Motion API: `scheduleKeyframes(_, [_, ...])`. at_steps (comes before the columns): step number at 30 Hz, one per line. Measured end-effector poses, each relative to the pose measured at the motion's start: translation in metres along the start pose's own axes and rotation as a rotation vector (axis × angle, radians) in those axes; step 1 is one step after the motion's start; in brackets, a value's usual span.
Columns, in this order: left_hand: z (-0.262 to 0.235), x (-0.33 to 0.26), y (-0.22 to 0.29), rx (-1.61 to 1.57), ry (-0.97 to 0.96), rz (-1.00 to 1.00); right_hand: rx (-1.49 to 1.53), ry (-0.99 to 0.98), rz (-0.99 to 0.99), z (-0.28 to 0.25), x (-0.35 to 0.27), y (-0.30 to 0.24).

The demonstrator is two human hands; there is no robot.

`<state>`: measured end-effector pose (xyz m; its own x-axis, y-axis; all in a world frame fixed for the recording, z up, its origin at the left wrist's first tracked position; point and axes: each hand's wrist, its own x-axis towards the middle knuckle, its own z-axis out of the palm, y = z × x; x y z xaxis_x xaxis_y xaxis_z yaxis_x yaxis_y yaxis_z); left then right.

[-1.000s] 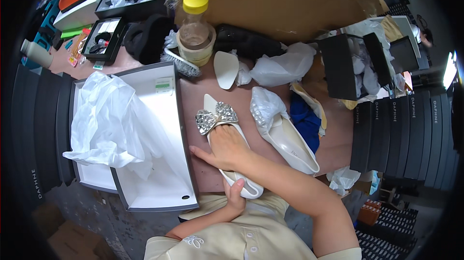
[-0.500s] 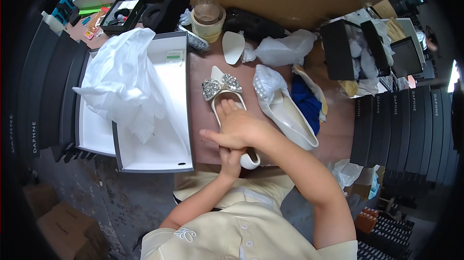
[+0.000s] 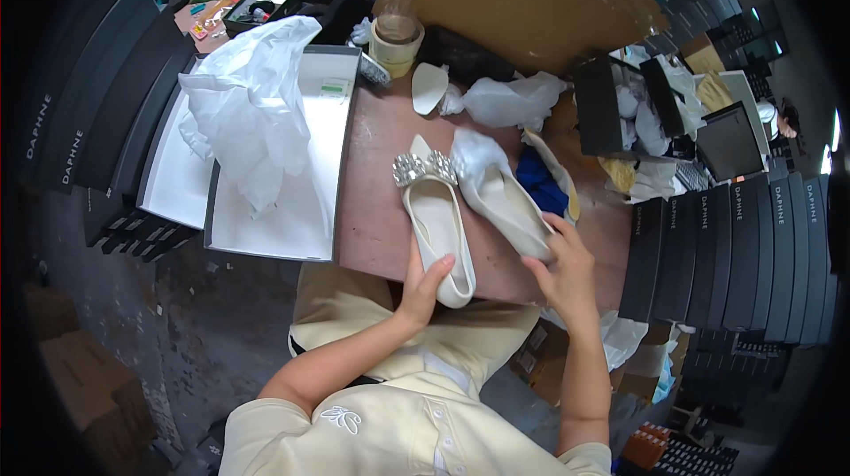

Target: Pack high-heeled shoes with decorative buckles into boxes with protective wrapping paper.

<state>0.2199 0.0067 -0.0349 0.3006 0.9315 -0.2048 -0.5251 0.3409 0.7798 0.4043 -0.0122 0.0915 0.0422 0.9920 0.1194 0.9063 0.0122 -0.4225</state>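
White is the bow shoe [image 3: 436, 219], and it is in the middle, at the near part of the table [image 3: 376, 201], with its toe directed away from the person. A silver bow [image 3: 411, 170] with a glittering surface sits across its front, and the pale pointed tip shows beyond it. The left hand [image 3: 422, 287] holds this shoe at the heel; the thumb lies on the side, and the other fingers go under, so they are mostly hidden. Whether the heel touches the table or is a little above it, I cannot tell.

Just to the right is the wrapped shoe [image 3: 513, 208], also white, with a milky wrap [image 3: 475, 157] over its toe. It is turned with the toe to the upper left, so the two fronts are close to each other and the heels are more apart. The right hand [image 3: 569, 268] holds its heel in a narrow grip, the thumb on one side and the fingers on the other.

Beside the wrapped shoe lies a blue cloth [image 3: 540, 179]. Farther back there are a white pad [image 3: 430, 89], a white bag [image 3: 513, 101] and a jar [image 3: 400, 20] with a yellow lid. At the left is an open box [image 3: 274, 235], white inside and dark at the rim, and crumpled paper [image 3: 252, 113] lies in it. Dark boxes [image 3: 735, 255] stand in a row at the right side
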Motion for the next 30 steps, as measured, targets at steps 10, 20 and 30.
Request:
scheduleKeyframes(10, [0.057,0.023,-0.021,-0.007,0.0,-0.224,-0.215,0.307,-0.132,-0.08,-0.017,-0.121])
scheduleKeyframes(20, [-0.029,-0.002,0.067,-0.045,-0.037,-0.051,0.485,-0.201,-0.205,0.018,0.005,-0.121])
scheduleKeyframes(30, [-0.01,-0.029,0.063,0.218,-0.039,0.029,-0.625,0.207,-0.797,0.08,0.08,-0.081])
